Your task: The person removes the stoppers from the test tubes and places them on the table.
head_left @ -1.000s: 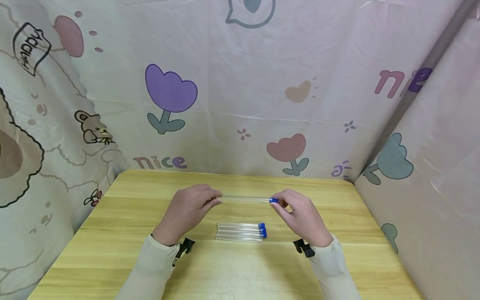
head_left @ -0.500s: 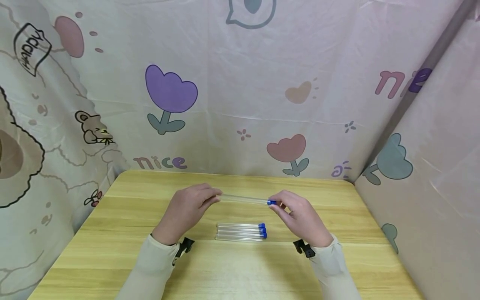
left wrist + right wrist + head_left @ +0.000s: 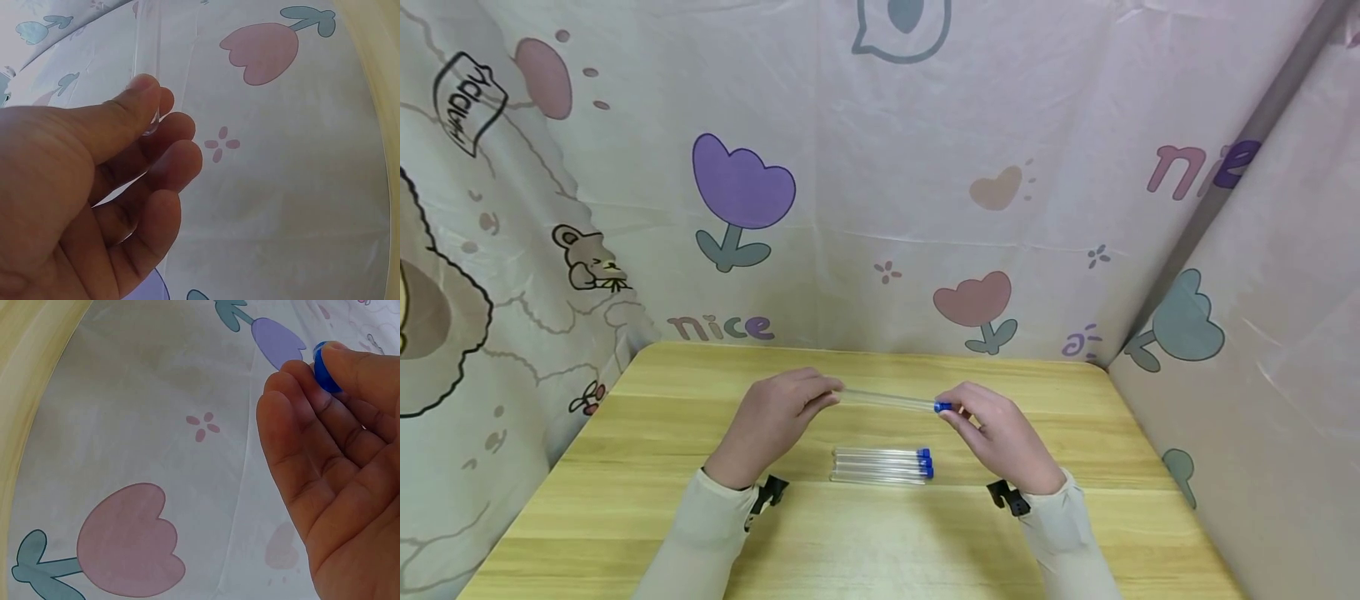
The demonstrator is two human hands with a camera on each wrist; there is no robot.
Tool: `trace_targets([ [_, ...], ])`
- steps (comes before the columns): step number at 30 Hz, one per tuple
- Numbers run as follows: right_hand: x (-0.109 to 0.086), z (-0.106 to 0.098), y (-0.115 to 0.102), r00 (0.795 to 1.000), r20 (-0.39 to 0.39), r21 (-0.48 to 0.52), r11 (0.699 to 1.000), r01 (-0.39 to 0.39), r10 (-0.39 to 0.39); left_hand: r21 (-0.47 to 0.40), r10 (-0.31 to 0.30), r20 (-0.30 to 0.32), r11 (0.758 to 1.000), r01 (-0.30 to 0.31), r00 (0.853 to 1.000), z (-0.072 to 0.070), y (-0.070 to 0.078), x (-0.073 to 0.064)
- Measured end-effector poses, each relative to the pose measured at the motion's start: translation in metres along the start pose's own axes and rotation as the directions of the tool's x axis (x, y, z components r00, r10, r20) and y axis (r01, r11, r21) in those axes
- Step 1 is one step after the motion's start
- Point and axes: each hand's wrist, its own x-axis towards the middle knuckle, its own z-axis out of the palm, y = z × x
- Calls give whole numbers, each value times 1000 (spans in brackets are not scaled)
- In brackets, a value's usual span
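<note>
A clear test tube [image 3: 887,399] with a blue cap [image 3: 942,407] spans the space between my two hands above the table. My left hand [image 3: 786,421] pinches its rounded closed end between thumb and fingertips; the left wrist view shows that tube end [image 3: 149,125] under the thumb. With thumb and forefinger my right hand [image 3: 1000,429] pinches the blue cap [image 3: 325,372], the other fingers lying loosely bent. The tube tilts slightly down toward the cap side in the head view. Nearer to me, several more capped test tubes [image 3: 880,467] lie side by side on the wood, caps to the right.
The wood-grain table [image 3: 880,550] ends at a printed cloth backdrop [image 3: 880,192] behind it, and more cloth hangs along the left and right sides. Black camera mounts [image 3: 770,493] sit at both wrists.
The tube's capped end has dipped slightly and shifted a little left with my right hand. My left hand has barely moved, and the row of tubes lies as before.
</note>
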Motion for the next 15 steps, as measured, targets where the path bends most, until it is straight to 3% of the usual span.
trace_targets([
  [15,-1,3,-2,995,-83,-84,995,-55,48,28,-51,21,998,50,998,-1,4,0],
])
